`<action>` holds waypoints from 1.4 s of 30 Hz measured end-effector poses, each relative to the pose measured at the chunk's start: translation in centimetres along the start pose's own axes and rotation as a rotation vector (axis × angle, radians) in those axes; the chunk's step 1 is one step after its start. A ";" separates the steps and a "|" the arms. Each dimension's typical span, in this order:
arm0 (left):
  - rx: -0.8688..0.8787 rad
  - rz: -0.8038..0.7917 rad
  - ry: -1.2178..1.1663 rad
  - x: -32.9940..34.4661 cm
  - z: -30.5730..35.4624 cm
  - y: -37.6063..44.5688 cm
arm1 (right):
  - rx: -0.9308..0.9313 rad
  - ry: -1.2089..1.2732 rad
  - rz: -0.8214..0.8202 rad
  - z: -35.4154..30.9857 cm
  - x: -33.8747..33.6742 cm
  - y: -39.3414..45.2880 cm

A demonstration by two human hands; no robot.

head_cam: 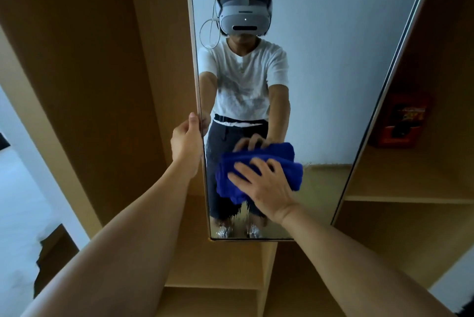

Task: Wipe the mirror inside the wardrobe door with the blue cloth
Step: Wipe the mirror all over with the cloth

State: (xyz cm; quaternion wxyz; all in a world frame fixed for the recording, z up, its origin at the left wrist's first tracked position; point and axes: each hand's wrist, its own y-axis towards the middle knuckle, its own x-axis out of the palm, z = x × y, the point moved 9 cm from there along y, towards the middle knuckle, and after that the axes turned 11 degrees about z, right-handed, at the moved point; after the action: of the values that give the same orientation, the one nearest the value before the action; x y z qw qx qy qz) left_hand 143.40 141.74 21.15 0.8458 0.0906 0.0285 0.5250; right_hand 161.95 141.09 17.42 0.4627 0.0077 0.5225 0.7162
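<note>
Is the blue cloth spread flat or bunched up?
Bunched: the blue cloth sits in thick folds under the right hand on the mirror.

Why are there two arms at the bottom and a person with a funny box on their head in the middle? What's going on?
There is just one picture, taken by a camera worn on a person's head, so it sees what they see. The two arms are that person's own arms. In the middle is a tall mirror on a wardrobe door, and the figure in it is the same person's reflection, wearing the headset. The left hand holds the mirror's edge, its thumb over the edge, to steady the door. The right hand presses a blue cloth flat against the glass to wipe it. On the right are wooden wardrobe shelves, and something red sits on one.
</note>
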 end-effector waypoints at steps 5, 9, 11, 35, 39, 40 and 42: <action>0.013 -0.079 -0.023 0.3 -0.2 0.1 | 0.235 -0.040 0.325 3.3 -4.1 7.7; -0.042 -0.098 -0.058 0.5 -0.4 0.3 | 0.149 -0.131 0.306 2.4 -3.4 8.3; -0.057 -0.087 -0.052 0.7 -0.5 0.3 | 0.111 -0.118 0.279 1.9 -2.7 7.4; 0.181 0.110 -0.044 1.1 -0.9 0.4 | -0.077 0.022 -0.071 -8.9 8.1 -7.2; 0.204 0.185 -0.022 0.9 -0.8 0.3 | -0.074 0.058 -0.163 -10.3 9.7 -9.0; 0.214 0.193 -0.018 0.9 -0.8 0.3 | -0.071 0.071 -0.186 -10.6 10.2 -9.5; 0.224 0.197 -0.013 1.0 -0.7 0.2 | -0.063 0.083 -0.233 -11.3 11.0 -10.5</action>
State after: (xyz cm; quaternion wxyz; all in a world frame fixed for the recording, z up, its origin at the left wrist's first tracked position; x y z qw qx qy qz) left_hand 143.59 142.79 20.52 0.7748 0.1902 0.0721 0.5986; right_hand 157.01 140.34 -0.85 0.5205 -0.0970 0.5160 0.6733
